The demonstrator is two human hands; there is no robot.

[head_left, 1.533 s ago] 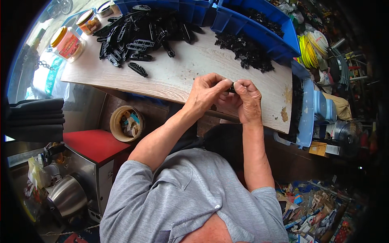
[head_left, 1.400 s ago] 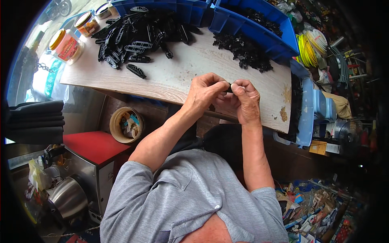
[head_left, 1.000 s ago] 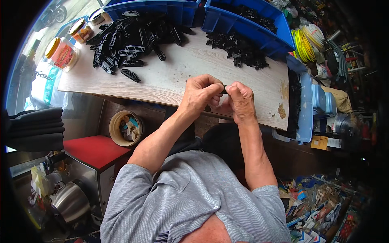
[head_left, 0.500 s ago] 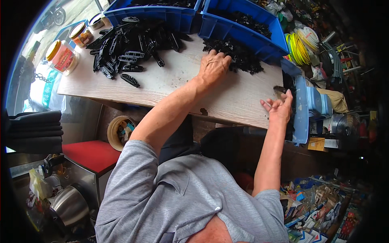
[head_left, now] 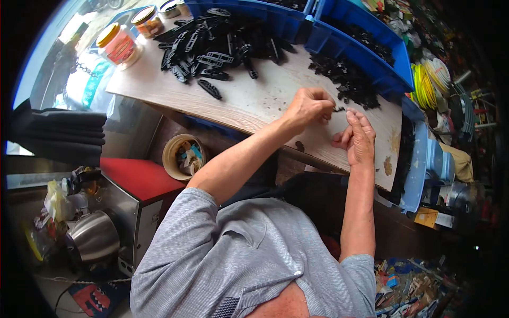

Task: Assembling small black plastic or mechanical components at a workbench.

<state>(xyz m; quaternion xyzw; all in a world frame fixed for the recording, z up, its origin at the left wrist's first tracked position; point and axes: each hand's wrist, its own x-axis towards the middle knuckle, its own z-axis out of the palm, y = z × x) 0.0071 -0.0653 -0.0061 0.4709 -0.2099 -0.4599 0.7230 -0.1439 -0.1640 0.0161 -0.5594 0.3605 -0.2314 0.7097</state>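
Note:
Over the front right of the tabletop my two hands are close together. My left hand (head_left: pixel 313 110) is closed in a pinch on a small black plastic part (head_left: pixel 339 109), whose tip shows past the fingers. Facing it, my right hand (head_left: pixel 358 137) has its fingers curled in; whatever they hold, if anything, is hidden. Just beyond the hands lies a pile of small black plastic parts (head_left: pixel 352 85). Farther left, a heap of long black slotted plastic pieces (head_left: pixel 212 47) covers the back of the table, with one piece (head_left: pixel 210 89) lying apart in front.
Two blue bins (head_left: pixel 366 58) with black parts stand along the back. Another blue bin (head_left: pixel 414 169) hangs by the table's right edge. Lidded jars (head_left: pixel 119 46) stand at the far left. Below the pale tabletop (head_left: pixel 254 100) are a bucket (head_left: pixel 172 159) and a red-topped cabinet (head_left: pixel 135 177).
My left hand has drawn back from the small-parts pile with a part. My right hand has come inward from the right bin, where a dark piece was near its fingers. The view has shifted.

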